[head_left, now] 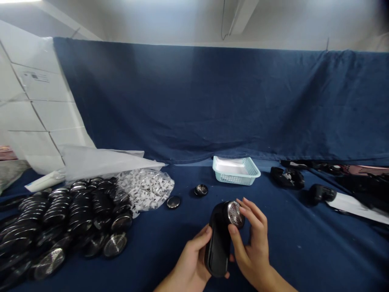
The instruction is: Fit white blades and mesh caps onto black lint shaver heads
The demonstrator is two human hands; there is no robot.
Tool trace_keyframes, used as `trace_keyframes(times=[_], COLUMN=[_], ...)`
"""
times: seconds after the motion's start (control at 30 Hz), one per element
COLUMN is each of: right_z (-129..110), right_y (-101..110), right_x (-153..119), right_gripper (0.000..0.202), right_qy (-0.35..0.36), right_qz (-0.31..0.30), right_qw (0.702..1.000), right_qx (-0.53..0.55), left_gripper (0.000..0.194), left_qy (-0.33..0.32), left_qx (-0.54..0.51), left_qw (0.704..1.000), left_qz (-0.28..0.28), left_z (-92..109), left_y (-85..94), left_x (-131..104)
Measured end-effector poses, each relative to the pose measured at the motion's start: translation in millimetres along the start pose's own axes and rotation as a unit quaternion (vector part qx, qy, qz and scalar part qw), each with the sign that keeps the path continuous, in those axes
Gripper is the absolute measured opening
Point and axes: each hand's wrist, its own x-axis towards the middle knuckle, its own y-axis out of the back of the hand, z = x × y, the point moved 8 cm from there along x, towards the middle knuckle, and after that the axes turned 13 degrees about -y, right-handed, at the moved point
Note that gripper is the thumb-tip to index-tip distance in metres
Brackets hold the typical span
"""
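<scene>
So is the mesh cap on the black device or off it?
On: the mesh cap covers the round head of the black device, with the right hand at its rim. Whether it is locked, I cannot tell.

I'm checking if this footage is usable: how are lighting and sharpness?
Head view: the ceiling light is blown out at top left; the metal mesh on the black device and the plastic bag catch glints; the box label is too soft to read; the edges look stretched; the top right corner falls dark.
</scene>
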Motion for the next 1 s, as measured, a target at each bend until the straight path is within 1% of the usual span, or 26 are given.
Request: trace_keyframes(times=[0.27, 0.4, 0.67, 0.83, 1.0], right_z=[2, 5, 9, 11, 10], right_y=[-2, -4, -6, -8, -8], right_x=[0, -1, -1, -1, 0], right_gripper=[0.038, 0.037, 0.039, 0.038, 0.037], right_qy=[-0.008, -0.013, -0.017, -0.018, -0.017], right_qz=[-0.014, -0.029, -0.042, -0.052, -0.049], right_qw=[1.0, 0.999, 0.998, 0.997, 0.997], right_qx=[-0.023, -0.031, -0.036, -0.045, -0.055], left_gripper=[0.031, 0.034, 0.034, 0.037, 0.036], left_qy=[-0.005, -0.008, -0.008, -0.011, -0.01], left_qx=[0.005, 0.01, -0.011, -0.009, -0.008], left_qw=[1.0, 1.0, 1.0, 1.0, 1.0], left_qz=[-0.001, 0.001, 0.021, 0.017, 0.009], left_z=[1, 1, 0, 2, 2], left_y=[-0.8, 0.1, 3.9, 2.1, 3.4], left_x=[1, 1, 1, 2, 2])
